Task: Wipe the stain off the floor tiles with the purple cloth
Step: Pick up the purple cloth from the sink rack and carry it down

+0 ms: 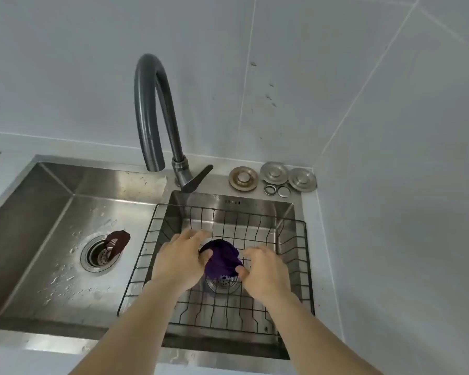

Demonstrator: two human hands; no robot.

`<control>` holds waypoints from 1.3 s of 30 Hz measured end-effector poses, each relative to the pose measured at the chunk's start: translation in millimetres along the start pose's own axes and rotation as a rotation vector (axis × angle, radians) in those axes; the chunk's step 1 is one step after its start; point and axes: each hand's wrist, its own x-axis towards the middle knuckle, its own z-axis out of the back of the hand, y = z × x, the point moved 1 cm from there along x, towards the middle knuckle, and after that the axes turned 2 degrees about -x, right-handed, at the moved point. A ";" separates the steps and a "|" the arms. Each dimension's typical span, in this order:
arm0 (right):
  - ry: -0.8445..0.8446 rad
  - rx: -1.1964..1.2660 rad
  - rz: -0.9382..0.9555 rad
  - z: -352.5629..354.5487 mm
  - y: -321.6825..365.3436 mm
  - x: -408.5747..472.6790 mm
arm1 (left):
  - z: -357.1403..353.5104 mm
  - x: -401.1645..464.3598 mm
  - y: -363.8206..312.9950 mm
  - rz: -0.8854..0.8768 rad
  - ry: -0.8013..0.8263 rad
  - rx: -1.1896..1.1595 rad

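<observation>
The purple cloth (221, 257) is bunched into a ball between both my hands, over the wire basket (295, 231) in the right sink basin. My left hand (178, 259) grips its left side with the fingers curled over it. My right hand (264, 269) pinches its right and lower edge. The cloth hangs just above the basin's drain (224, 282). No floor tiles or stain are in view.
A dark curved faucet (152, 109) rises behind the sinks, its lever (198, 177) pointing right. The wet left basin (65, 239) has a drain (99, 254) with a brown stopper (118, 239) beside it. Metal sink plugs and rings (274, 177) lie on the ledge. Tiled walls close the back and right.
</observation>
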 end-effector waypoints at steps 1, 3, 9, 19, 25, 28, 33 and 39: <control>0.009 0.011 -0.008 -3.6 -0.7 4.6 | -3.8 3.8 1.4 0.007 0.010 -0.023; -0.004 0.036 -0.016 -11.5 -0.7 13.0 | -14.3 12.7 4.4 0.039 -0.003 -0.080; -0.042 0.065 -0.023 -21.2 -3.1 22.0 | -22.5 21.2 2.0 0.142 -0.023 -0.178; -0.162 0.264 0.074 24.0 14.5 6.4 | -0.8 -2.5 -6.1 0.088 0.103 -0.125; -0.231 0.363 0.193 63.5 48.0 -36.5 | 16.9 -48.9 -14.5 -0.075 -0.028 -0.128; -0.322 0.352 0.220 84.8 64.4 -68.1 | 44.3 -73.0 -16.4 -0.146 -0.158 -0.104; -0.430 0.239 0.210 131.6 86.0 -117.3 | 104.1 -120.3 -9.9 -0.171 -0.289 -0.159; -0.521 0.237 0.248 176.7 122.7 -187.8 | 175.4 -187.3 -9.1 -0.260 -0.299 -0.456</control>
